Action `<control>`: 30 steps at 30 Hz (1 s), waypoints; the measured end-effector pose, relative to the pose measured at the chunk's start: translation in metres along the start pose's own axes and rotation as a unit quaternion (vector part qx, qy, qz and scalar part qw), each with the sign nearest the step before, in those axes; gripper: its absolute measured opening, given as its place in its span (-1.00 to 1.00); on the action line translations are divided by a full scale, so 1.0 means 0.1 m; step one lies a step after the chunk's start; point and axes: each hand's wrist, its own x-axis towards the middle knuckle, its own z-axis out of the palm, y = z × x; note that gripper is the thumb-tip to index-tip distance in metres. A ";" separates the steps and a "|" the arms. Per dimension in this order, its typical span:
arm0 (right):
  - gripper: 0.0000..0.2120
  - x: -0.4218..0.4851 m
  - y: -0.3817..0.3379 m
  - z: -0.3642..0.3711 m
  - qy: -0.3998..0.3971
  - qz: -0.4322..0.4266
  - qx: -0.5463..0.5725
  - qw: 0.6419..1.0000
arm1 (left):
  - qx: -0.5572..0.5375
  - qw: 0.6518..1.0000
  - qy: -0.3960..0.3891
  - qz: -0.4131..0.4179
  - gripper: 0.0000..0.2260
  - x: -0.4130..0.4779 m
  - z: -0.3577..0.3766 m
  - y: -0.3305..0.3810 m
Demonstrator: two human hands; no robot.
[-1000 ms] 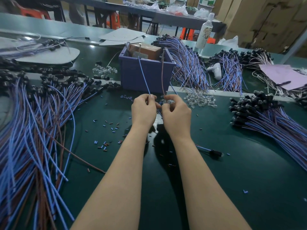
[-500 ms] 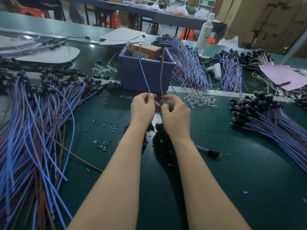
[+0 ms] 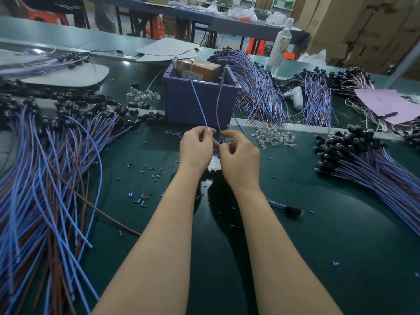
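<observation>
We hold two wires up in front of us over the middle of the table [image 3: 318, 223], and the coming move turns on how their lower ends sit against each other. Our left hand [image 3: 196, 148] pinches the blue wire [image 3: 198, 102] between thumb and forefinger at its lower end. Our right hand [image 3: 241, 158] pinches the brown wire [image 3: 217, 103] the same way, just beside it. Both wires run up and away from us, their long axes near upright in the view, crossing in front of the bin [image 3: 181, 105] that stands just behind the hands. The blue one leans left toward its top and the brown one bows slightly left in its middle, so the free ends stand apart while the pinched ends lie almost touching. Neither hand is the nearer one: each has its own wire, and the gap to close is the small one between the two pinches. Whether a small part is held there as well we cannot tell, since the fingers cover that spot and loose clear parts [image 3: 272, 137] lie on the table right behind. We judge the next move to be a fine one, bringing the ends together with no reach needed. Against the picture from a second ago very little differs: the hands sit in the same place, both pinches hold, and the wires stand much the same way, with only the fingertips seeming to have shifted a little.
</observation>
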 end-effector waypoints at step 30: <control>-0.78 0.00 0.01 0.00 0.014 0.057 -0.040 0.997 | -0.008 1.000 -0.010 -0.008 -0.80 0.00 0.01 -0.01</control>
